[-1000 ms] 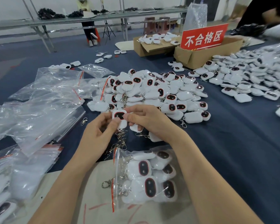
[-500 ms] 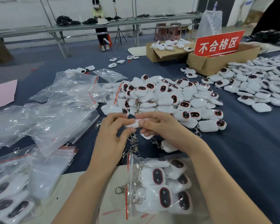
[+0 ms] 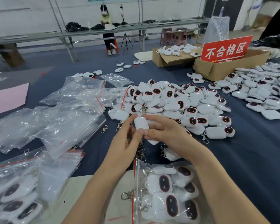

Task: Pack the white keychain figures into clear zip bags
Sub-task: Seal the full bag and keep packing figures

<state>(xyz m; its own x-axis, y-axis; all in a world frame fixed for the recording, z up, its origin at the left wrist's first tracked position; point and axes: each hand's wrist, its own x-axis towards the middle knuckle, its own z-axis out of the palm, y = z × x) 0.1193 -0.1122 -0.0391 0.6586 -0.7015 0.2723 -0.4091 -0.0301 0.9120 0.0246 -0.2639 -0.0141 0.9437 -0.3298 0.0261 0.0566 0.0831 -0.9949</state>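
Note:
My left hand [image 3: 125, 143] and my right hand [image 3: 165, 133] together pinch one white keychain figure [image 3: 140, 124], held upright with its plain back toward me, just above the blue table. More figures and metal clasps hang below my right hand. A big heap of white figures with dark red-rimmed faces [image 3: 176, 102] lies just behind my hands. A clear zip bag holding several figures [image 3: 166, 191] lies near the front edge between my forearms.
Empty clear zip bags [image 3: 55, 120] are piled at the left, and filled bags [image 3: 14, 196] lie at lower left. Cardboard boxes with a red sign [image 3: 225, 50] stand at the back right, beside another spread of figures [image 3: 265, 91]. A person sits at a far bench.
The figure between my hands has turned from face-up to edge-on to upright with its back toward me. My head has tipped up, so the scene sits lower in view.

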